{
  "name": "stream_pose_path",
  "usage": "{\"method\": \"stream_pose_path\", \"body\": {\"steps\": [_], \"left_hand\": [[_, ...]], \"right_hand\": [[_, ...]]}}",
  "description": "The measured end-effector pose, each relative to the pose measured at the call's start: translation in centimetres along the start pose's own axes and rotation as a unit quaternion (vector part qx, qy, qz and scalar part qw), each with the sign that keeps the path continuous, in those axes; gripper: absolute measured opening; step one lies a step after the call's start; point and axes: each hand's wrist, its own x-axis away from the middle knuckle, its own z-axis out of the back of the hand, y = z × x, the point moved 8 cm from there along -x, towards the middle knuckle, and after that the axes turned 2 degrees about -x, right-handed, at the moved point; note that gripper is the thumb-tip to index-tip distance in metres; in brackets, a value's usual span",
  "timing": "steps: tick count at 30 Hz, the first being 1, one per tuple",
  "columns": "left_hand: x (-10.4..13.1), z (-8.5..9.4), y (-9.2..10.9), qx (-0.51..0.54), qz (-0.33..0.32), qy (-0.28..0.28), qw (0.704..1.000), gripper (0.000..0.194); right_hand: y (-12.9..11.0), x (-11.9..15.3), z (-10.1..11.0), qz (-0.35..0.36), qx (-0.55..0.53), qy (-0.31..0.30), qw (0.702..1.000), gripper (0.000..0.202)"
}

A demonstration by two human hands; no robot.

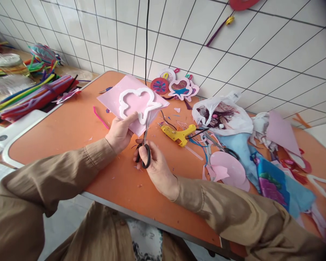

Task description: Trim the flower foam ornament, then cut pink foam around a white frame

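My left hand [121,131] grips the near edge of a pink sheet [111,97], thumb on top. On that sheet lies a white cloud-shaped outline [149,95] with a pink middle. Black-handled scissors [147,154] are in my right hand [161,168], with my thumb through one loop. Their blades point away from me and meet the sheet's near right edge, close to the white outline. How far the blades are apart I cannot tell. Both hands are above the orange table [67,134].
Right of the scissors lies a yellow glue gun [179,135]. Behind it are finished-looking paper ornaments [179,88] and a white plastic bag [233,125]. Pink and blue scraps [229,168] cover the right side. Bundled pipe cleaners [40,96] lie left, and a black cord [146,43] hangs down the tiled wall.
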Motion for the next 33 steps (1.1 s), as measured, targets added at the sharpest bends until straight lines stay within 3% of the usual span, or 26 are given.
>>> {"method": "stream_pose_path", "body": {"steps": [19,33], "left_hand": [[0.04,0.13,0.18,-0.006,-0.009,0.019,1.0,0.025],[-0.08,0.1,0.24,0.0,-0.019,0.011,1.0,0.026]], "right_hand": [[0.67,-0.01,-0.32,-0.032,-0.072,0.044,0.996,0.048],[0.75,-0.19,-0.63,-0.027,-0.051,0.052,0.997,0.035]]}}
